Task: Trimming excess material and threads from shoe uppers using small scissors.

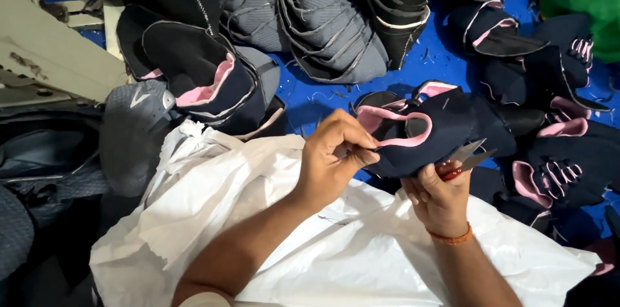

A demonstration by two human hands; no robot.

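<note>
Head view shows my left hand (336, 158) pinched on the edge of a dark navy shoe upper (420, 136) with pink lining, held above the white sheet (310, 255). My right hand (439, 194) is closed on small thread snips (466, 158), blades apart beside the upper. I judge the trimming partly done: many uppers (555, 133) lie piled on the blue counter (316, 91), which ones are finished I cannot tell.

Blue floor (445, 55) carries stacked shoe uppers (323, 16) and white sheet (361, 249).
</note>
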